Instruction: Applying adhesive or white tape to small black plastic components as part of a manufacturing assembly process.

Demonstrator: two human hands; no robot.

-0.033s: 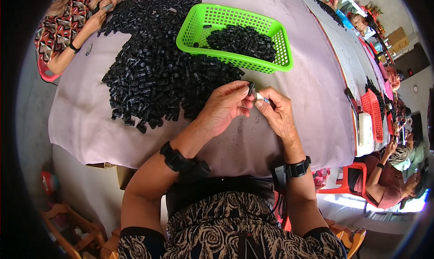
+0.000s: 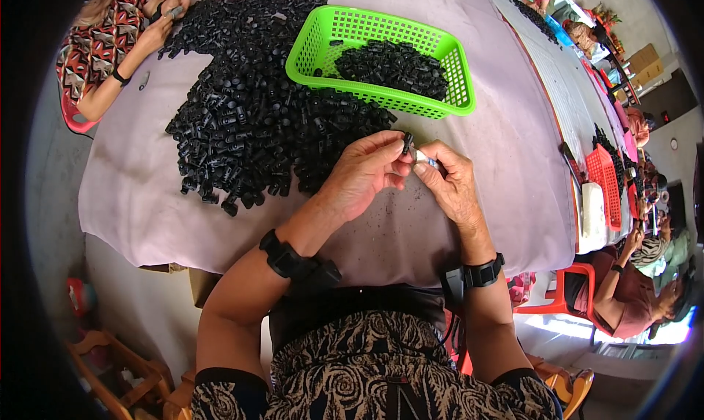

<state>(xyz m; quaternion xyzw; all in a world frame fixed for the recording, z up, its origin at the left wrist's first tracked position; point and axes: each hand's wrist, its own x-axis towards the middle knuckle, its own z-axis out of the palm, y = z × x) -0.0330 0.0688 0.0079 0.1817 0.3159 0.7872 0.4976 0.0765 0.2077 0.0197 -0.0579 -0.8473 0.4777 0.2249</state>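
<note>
Head view. Left hand (image 2: 363, 172) and right hand (image 2: 449, 182) meet just above centre frame, over the mauve table cloth (image 2: 506, 149). Left fingertips pinched together on a small black plastic part (image 2: 408, 142), which sits at the top of the pinch, at 12 o'clock from the knuckles. Right fingers closed on a small silvery metal piece (image 2: 424, 157), touching or nearly touching the black part; exact contact too small to tell. Both wrists carry black bands.

Heap of black parts (image 2: 249, 119) lies at 10 o'clock from the hands, its near edge just beside the left fingers. Green basket (image 2: 381, 24) at 12 o'clock, holding a smaller mound of the same parts. Another person's hand (image 2: 163, 26) works at the heap's far edge, 10 o'clock. Red basket (image 2: 603, 172) at 3 o'clock, well apart.
</note>
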